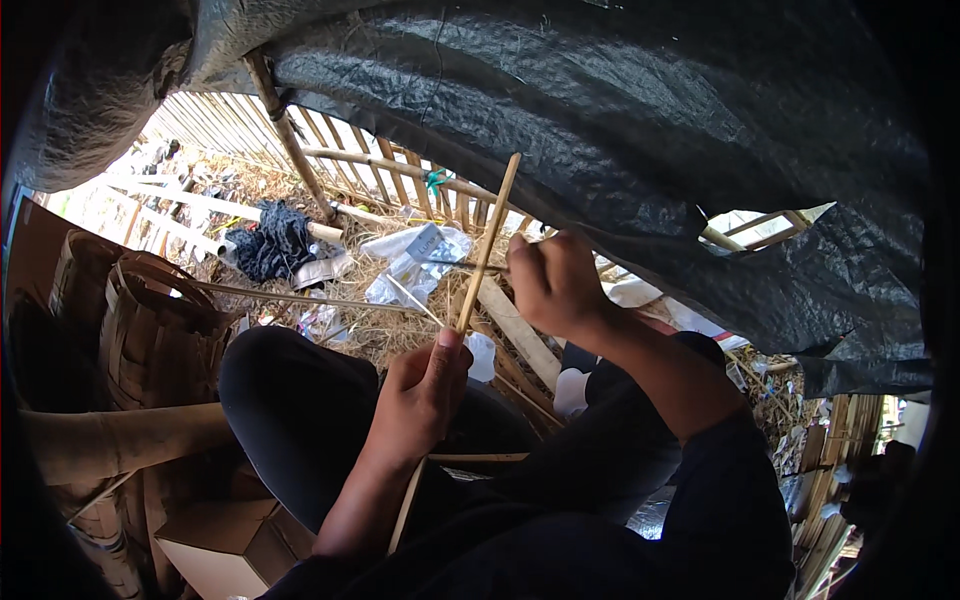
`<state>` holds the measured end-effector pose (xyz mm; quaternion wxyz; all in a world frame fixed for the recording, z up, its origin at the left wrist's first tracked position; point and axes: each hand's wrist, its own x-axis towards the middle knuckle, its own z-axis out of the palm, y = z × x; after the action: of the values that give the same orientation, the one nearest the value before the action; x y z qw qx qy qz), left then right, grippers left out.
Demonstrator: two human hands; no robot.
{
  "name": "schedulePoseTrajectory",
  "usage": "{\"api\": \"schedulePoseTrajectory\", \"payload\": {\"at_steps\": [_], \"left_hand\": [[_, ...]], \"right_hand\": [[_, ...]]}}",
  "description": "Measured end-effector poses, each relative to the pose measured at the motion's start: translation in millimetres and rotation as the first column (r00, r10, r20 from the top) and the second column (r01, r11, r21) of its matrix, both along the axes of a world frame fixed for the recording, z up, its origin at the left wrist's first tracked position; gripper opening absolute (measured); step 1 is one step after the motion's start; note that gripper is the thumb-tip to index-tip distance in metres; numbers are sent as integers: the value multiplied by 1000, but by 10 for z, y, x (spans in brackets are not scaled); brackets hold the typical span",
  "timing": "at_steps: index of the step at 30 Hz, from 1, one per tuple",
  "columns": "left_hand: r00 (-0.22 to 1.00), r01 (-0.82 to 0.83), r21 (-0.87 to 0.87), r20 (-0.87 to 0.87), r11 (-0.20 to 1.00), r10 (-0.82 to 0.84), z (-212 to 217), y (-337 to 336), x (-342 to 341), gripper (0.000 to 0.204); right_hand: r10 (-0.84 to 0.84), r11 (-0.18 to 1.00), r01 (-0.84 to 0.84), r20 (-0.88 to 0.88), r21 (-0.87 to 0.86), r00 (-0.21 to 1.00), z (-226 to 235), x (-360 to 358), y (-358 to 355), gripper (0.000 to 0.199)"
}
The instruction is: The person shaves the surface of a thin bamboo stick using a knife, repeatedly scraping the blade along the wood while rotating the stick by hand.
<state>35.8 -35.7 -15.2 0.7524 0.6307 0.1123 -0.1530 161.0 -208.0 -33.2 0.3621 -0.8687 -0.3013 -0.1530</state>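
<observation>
My left hand (425,385) is closed round a long, narrow bamboo strip (492,235), thumb along its side. The strip slants up and away from me, its lower end passing below my wrist. My right hand (555,285) is a closed fist just right of the strip. From it a thin dark blade (455,265), apparently a knife's, crosses the strip about midway along its upper part; the handle is hidden in my fingers. A pale thin sliver (415,302) splays off to the left just above my left thumb.
Black plastic sheeting (640,110) hangs overhead and to the right. Beyond is a bamboo slat fence (385,175). Straw, plastic packaging (420,260) and a dark cloth (275,242) litter the ground. At left are woven bamboo baskets (150,320), a thick bamboo pole (130,440) and a cardboard box (215,545).
</observation>
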Motion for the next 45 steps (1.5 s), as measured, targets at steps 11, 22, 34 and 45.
{"api": "schedulePoseTrajectory", "payload": {"at_steps": [11, 22, 34, 45], "left_hand": [[1000, -20, 143, 21, 989, 17, -120, 51, 20, 53], [995, -73, -99, -73, 992, 66, 148, 76, -21, 48], [969, -44, -492, -232, 870, -83, 21, 52, 29, 46], [975, -72, -444, -222, 893, -32, -37, 73, 37, 45]], "right_hand": [[-9, 996, 23, 151, -91, 988, -116, 132, 228, 40], [-499, 865, 497, -225, -71, 837, -528, 1219, -550, 28], [17, 996, -11, 63, -92, 998, 270, 54, 109, 37], [71, 993, -54, 171, -103, 983, -15, 46, 195, 39]]}}
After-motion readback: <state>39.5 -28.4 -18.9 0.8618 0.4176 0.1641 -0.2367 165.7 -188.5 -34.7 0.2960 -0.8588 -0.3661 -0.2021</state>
